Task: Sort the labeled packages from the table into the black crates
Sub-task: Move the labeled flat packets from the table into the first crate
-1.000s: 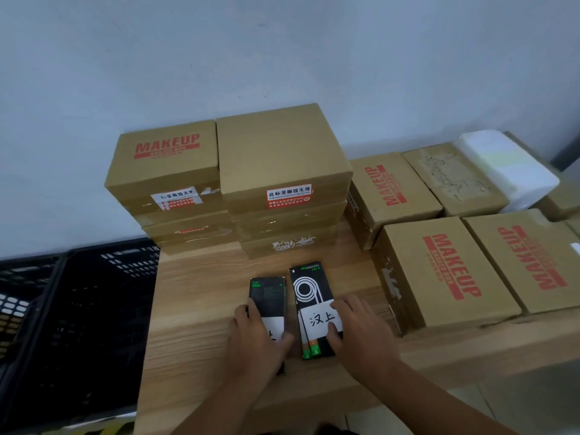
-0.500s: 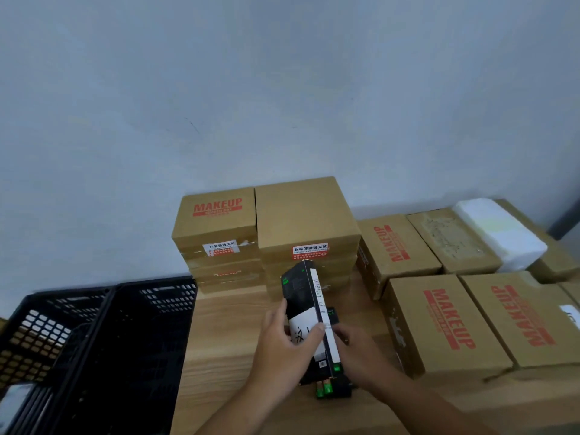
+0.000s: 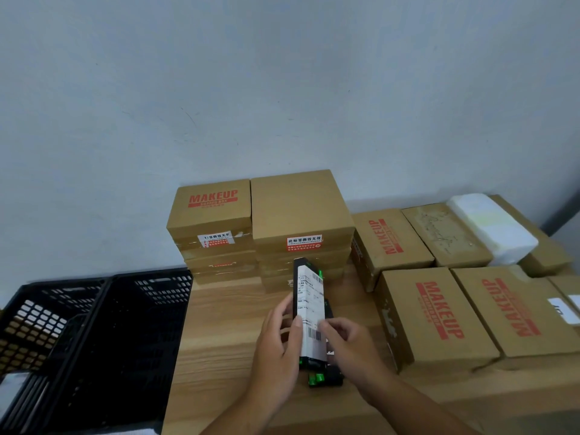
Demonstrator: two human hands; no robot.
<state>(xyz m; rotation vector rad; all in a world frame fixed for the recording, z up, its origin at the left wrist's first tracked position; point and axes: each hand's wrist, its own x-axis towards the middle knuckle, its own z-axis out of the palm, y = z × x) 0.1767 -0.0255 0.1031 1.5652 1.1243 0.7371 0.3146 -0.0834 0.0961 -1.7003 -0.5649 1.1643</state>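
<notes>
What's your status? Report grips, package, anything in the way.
Package tilted up, label showing, held by left grip and right grip. Second package flat beneath. Nothing seen blocking crates.

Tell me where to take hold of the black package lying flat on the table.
Grip the flat black package across its two long edges, coming from above at its near, green-marked end. It lies flat and narrow; only that end shows below the held labeled package.
</notes>
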